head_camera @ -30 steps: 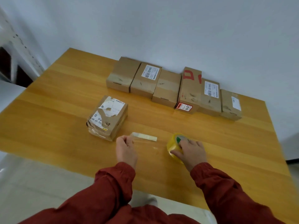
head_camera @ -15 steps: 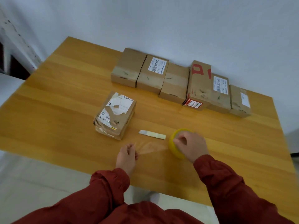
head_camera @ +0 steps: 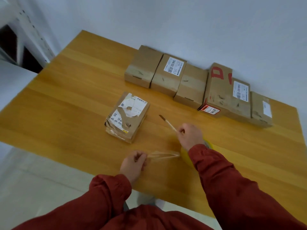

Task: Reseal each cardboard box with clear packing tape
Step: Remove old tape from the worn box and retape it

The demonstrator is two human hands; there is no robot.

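Your left hand [head_camera: 133, 163] pinches the free end of a strip of clear tape [head_camera: 163, 156], drawn out level above the table [head_camera: 74, 113] from the yellow tape roll [head_camera: 185, 156], which stands on edge just under your right forearm. Your right hand [head_camera: 190, 136] is curled round a thin pale tool [head_camera: 167, 122] with a dark tip, pointing toward the worn box [head_camera: 127, 117]. It is probably a cutter, but it is too blurred to be sure. That box, with its torn label, sits alone near you, well apart from the row of 6 boxes [head_camera: 191, 85] along the wall. The tape looks thin, limp and sticky, and the strip already looks creased along its length, so I judge it will fold onto itself if it goes slack. Pinch only the very end, hold it taut, and cut close to the roll. The box looks light with soft, crushed corners, so steady it by its sides and press the tape down along the seam without pushing the top in.
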